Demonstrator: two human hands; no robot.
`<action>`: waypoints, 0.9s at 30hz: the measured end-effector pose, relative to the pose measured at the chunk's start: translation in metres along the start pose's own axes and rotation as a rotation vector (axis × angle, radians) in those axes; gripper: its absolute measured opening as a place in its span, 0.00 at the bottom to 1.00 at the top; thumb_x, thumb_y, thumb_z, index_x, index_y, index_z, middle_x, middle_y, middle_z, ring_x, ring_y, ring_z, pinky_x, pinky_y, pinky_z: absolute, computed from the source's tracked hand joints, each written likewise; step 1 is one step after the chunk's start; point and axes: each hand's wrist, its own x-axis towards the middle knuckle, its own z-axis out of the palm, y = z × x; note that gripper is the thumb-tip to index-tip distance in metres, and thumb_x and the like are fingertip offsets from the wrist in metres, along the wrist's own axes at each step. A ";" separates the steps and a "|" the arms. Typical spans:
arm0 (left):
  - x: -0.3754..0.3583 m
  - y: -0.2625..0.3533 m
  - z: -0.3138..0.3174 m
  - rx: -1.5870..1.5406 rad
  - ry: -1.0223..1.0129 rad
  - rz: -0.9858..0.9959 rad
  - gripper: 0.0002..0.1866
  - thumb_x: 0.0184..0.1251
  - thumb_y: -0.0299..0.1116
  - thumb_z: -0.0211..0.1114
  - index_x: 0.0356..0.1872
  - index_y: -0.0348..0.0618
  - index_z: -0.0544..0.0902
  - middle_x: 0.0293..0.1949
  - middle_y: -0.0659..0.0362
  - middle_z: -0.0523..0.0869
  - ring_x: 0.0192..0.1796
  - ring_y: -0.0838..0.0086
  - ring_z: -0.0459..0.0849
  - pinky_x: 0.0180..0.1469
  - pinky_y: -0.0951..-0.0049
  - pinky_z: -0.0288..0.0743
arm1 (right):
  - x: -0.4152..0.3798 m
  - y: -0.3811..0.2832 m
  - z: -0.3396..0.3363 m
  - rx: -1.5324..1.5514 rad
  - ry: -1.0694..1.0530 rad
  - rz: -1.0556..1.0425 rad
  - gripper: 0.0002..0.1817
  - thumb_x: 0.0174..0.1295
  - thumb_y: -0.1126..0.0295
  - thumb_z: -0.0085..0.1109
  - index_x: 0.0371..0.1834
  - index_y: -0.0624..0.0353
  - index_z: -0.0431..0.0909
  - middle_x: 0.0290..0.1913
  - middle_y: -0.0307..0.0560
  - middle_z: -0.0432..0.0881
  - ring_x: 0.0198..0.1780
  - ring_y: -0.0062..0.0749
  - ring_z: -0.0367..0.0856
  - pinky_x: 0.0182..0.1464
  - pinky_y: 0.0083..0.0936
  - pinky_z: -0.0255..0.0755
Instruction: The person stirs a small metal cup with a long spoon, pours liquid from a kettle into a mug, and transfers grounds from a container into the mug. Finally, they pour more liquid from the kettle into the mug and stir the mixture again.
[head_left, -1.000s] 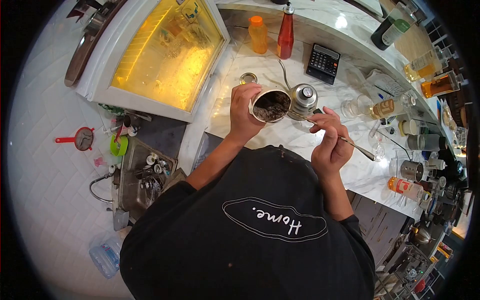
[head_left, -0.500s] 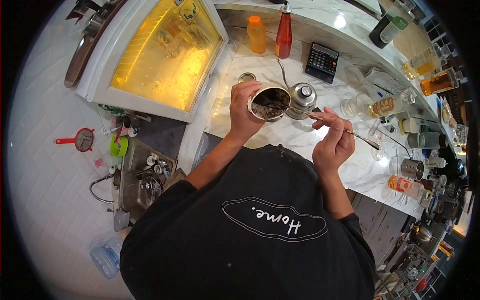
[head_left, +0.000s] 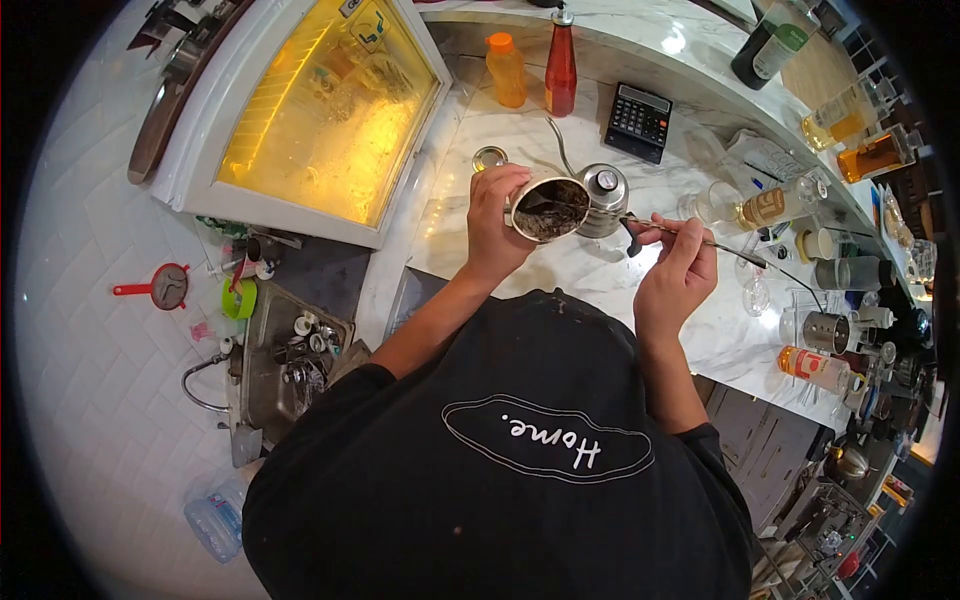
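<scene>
My left hand (head_left: 497, 225) is wrapped round a tin canister (head_left: 514, 220), its open mouth tilted toward the right. Inside lie dark, loose, leaf-like flakes (head_left: 552, 222). A thin long-handled metal spoon (head_left: 706, 242) is pinched in the fingers of my right hand (head_left: 680, 275); its shaft points toward the canister. Between the hands, just beyond them, stands a steel gooseneck kettle (head_left: 604, 202) with a black handle. A round metal lid (head_left: 490, 159) lies on the counter behind my left hand.
At the back of the marble counter (head_left: 480, 110) stand an orange bottle (head_left: 508, 72), a red bottle (head_left: 562, 70) and a calculator (head_left: 638, 122). A glass-fronted display case (head_left: 320, 110) is at left, above a sink (head_left: 270, 345). Several bottles and glasses line the right side.
The canister has shifted slightly right and its mouth now faces more to the right. My right hand has moved a little right, and the spoon lies flatter than before.
</scene>
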 end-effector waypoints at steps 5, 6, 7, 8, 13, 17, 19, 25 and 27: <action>-0.003 -0.004 -0.003 0.035 -0.027 -0.001 0.38 0.41 0.23 0.85 0.57 0.42 0.76 0.56 0.50 0.82 0.57 0.56 0.82 0.57 0.62 0.78 | 0.006 0.006 -0.004 0.062 0.060 0.079 0.19 0.85 0.63 0.44 0.40 0.68 0.75 0.29 0.50 0.83 0.37 0.36 0.88 0.49 0.33 0.81; -0.004 -0.005 -0.004 0.050 -0.031 0.001 0.37 0.43 0.23 0.84 0.59 0.41 0.75 0.57 0.49 0.82 0.57 0.57 0.83 0.57 0.64 0.79 | 0.008 0.007 -0.006 0.080 0.069 0.096 0.19 0.85 0.63 0.44 0.40 0.68 0.75 0.29 0.51 0.83 0.37 0.36 0.88 0.50 0.34 0.81; -0.005 -0.004 -0.004 0.028 -0.017 -0.033 0.37 0.42 0.23 0.84 0.58 0.42 0.76 0.56 0.50 0.83 0.57 0.56 0.82 0.57 0.63 0.78 | 0.009 0.006 -0.008 0.098 0.078 0.115 0.19 0.85 0.63 0.44 0.40 0.68 0.75 0.29 0.51 0.83 0.37 0.37 0.88 0.51 0.35 0.81; -0.005 -0.003 -0.005 0.006 -0.002 -0.067 0.37 0.40 0.23 0.85 0.57 0.42 0.76 0.55 0.50 0.83 0.56 0.56 0.81 0.57 0.62 0.77 | 0.009 0.005 -0.009 0.116 0.088 0.134 0.19 0.85 0.63 0.43 0.40 0.68 0.75 0.29 0.51 0.83 0.37 0.37 0.88 0.52 0.35 0.82; -0.002 0.000 -0.008 0.034 -0.007 -0.060 0.39 0.39 0.24 0.85 0.57 0.43 0.75 0.54 0.51 0.83 0.57 0.54 0.80 0.58 0.61 0.75 | 0.007 -0.006 -0.005 0.051 0.030 0.006 0.18 0.85 0.63 0.43 0.42 0.67 0.74 0.30 0.51 0.84 0.34 0.34 0.86 0.58 0.39 0.80; 0.001 0.007 -0.009 -0.068 -0.044 -0.039 0.43 0.37 0.24 0.87 0.59 0.43 0.73 0.55 0.50 0.79 0.60 0.54 0.78 0.62 0.61 0.74 | 0.000 -0.013 -0.001 -0.168 -0.103 -0.255 0.16 0.84 0.66 0.42 0.42 0.66 0.75 0.33 0.51 0.87 0.34 0.31 0.86 0.63 0.44 0.78; 0.000 0.007 -0.009 -0.146 -0.061 -0.050 0.45 0.38 0.25 0.88 0.61 0.44 0.70 0.58 0.50 0.76 0.63 0.56 0.77 0.65 0.61 0.73 | -0.002 -0.018 -0.002 -0.212 -0.168 -0.326 0.15 0.84 0.68 0.41 0.41 0.65 0.75 0.33 0.51 0.87 0.35 0.31 0.86 0.65 0.47 0.76; -0.002 0.007 -0.012 -0.228 -0.103 -0.048 0.50 0.38 0.24 0.88 0.65 0.44 0.65 0.62 0.48 0.70 0.68 0.59 0.73 0.71 0.62 0.70 | 0.000 -0.024 -0.005 -0.200 -0.292 -0.413 0.14 0.83 0.69 0.42 0.40 0.63 0.75 0.32 0.50 0.87 0.36 0.33 0.86 0.65 0.53 0.75; -0.001 0.009 -0.013 -0.234 -0.110 -0.043 0.50 0.39 0.23 0.88 0.65 0.44 0.64 0.62 0.48 0.70 0.68 0.59 0.73 0.71 0.62 0.70 | 0.000 -0.026 -0.005 -0.180 -0.317 -0.420 0.14 0.83 0.69 0.43 0.40 0.63 0.75 0.31 0.49 0.86 0.37 0.33 0.86 0.65 0.54 0.75</action>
